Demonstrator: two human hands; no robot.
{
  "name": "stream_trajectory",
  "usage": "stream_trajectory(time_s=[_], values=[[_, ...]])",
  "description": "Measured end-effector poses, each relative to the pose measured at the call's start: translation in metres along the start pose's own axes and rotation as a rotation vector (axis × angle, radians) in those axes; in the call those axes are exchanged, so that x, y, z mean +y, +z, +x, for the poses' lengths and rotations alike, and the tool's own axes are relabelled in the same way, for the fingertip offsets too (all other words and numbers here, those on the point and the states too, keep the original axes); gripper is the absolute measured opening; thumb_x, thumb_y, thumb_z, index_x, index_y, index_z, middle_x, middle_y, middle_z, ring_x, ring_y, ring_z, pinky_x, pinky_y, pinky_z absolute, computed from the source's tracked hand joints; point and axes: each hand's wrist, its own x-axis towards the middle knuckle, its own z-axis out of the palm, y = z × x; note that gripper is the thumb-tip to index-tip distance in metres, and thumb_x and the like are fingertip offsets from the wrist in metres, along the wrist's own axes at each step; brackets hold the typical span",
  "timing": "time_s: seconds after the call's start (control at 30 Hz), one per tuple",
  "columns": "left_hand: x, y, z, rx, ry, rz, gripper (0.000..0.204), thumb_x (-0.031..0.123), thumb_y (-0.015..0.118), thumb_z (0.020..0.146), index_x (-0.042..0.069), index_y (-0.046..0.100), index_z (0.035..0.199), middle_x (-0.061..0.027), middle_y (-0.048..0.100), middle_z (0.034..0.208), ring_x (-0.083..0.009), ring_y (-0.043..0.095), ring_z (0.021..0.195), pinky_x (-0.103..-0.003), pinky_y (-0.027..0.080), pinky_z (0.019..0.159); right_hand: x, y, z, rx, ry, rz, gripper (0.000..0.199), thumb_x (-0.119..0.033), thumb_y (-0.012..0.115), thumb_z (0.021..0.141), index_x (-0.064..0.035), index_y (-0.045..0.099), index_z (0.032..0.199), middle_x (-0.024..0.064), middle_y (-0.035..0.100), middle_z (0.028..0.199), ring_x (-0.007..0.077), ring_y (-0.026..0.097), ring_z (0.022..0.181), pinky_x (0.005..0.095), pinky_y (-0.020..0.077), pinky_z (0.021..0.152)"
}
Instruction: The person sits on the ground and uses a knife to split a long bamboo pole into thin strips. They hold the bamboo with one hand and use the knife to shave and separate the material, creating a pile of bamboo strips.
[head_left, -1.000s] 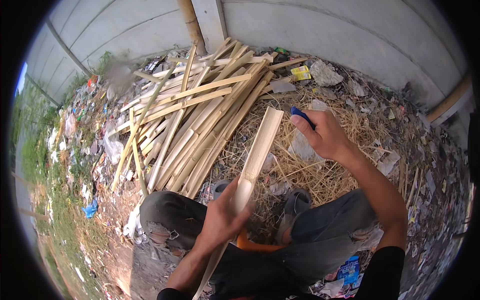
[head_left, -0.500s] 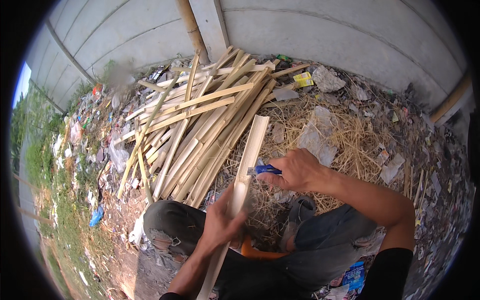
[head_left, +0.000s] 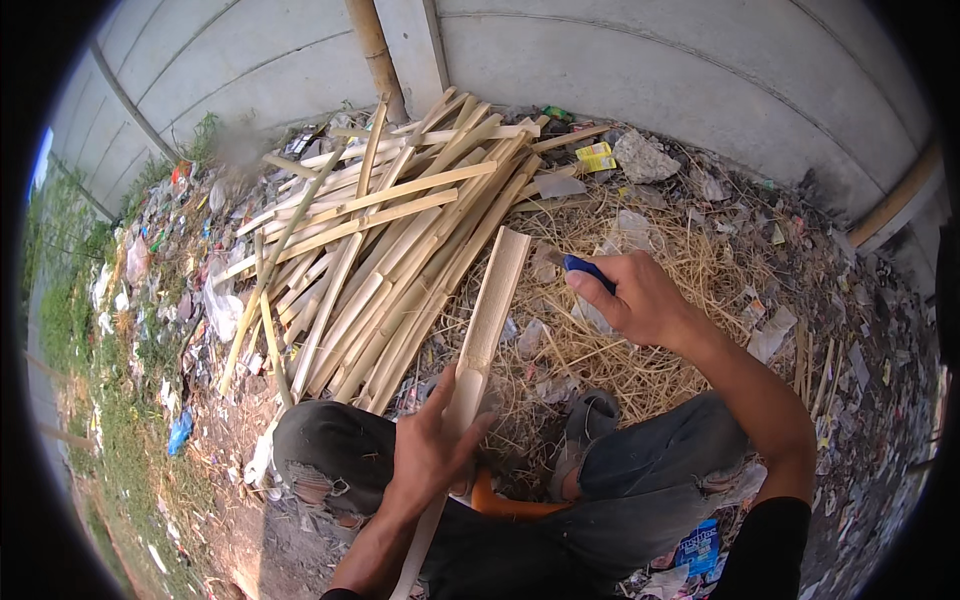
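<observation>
Grips with the left hand (head_left: 430,450) low between bent knees (head_left: 325,440); clenches the right hand (head_left: 635,293) farther forward, with elbow (head_left: 788,450) bent.

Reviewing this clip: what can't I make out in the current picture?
All in the head view:
Split bamboo piece: middle partly hidden by the left hand; near end cut off by the lower edge.
Blue-handled tool: most of the handle, hidden by the grip of the right hand.
Bamboo pile: lower pieces, covered by upper ones.
Orange thing: unidentifiable, partly hidden by dark clothing.
Grey smudge, upper left: too blurred.
</observation>
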Motion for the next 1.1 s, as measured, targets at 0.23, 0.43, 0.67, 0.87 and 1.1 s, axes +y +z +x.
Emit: stream_trajectory(time_s=[0.23,0.43,0.67,0.87,1.1], values=[[-0.001,0.004,0.002,0.034,-0.007,0.050,0.081,0.021,0.086,0.085,-0.008,0.048,0.150,-0.0267,0.076,0.109,-0.0209,0.075,0.096,-0.034,0.059,0.082,-0.021,0.058,-0.004,-0.308,-0.105,-0.088,0.069,-0.065,0.048,0.102,-0.0029,0.072,0.081,0.0235,0.067,0.067,0.0446,0.070,0.072,0.0532,0.0544,0.069],[-0.011,0.009,0.007,0.033,0.053,0.124,0.076,0.019,0.084,0.087,-0.007,0.049,0.150,-0.0243,0.077,0.097,-0.0202,0.077,0.088,-0.033,0.060,0.079,0.007,0.062,0.012,-0.084,-0.153,-0.249,0.073,-0.067,0.046,0.102,-0.0023,0.070,0.077,0.0220,0.065,0.063,0.0436,0.068,0.065,0.0546,0.0542,0.065],[-0.015,0.006,-0.018,-0.052,0.055,0.022,0.076,0.015,0.084,0.087,-0.009,0.048,0.149,-0.0265,0.076,0.111,-0.0194,0.075,0.095,-0.033,0.060,0.083,0.084,-0.012,0.032,0.338,0.207,-0.115,0.076,-0.062,0.046,0.107,0.0007,0.059,0.066,0.0135,0.049,0.050,0.0282,0.048,0.048,0.0455,0.0397,0.053],[-0.011,0.005,-0.008,0.008,0.037,-0.018,0.080,0.016,0.086,0.086,-0.012,0.046,0.149,-0.0266,0.075,0.113,-0.0187,0.074,0.097,-0.032,0.059,0.083,0.045,-0.011,0.017,0.277,0.064,-0.015,0.076,-0.064,0.049,0.105,0.0015,0.061,0.067,0.0131,0.051,0.053,0.0265,0.046,0.049,0.0439,0.0387,0.053],[-0.004,0.008,-0.002,0.032,0.041,0.035,0.078,0.018,0.086,0.086,-0.010,0.048,0.149,-0.0243,0.077,0.102,-0.0169,0.075,0.089,-0.032,0.060,0.078,-0.006,0.031,0.009,-0.132,-0.001,0.009,0.071,-0.063,0.050,0.103,0.0007,0.069,0.078,0.0213,0.061,0.062,0.0433,0.065,0.064,0.0515,0.0514,0.065]])
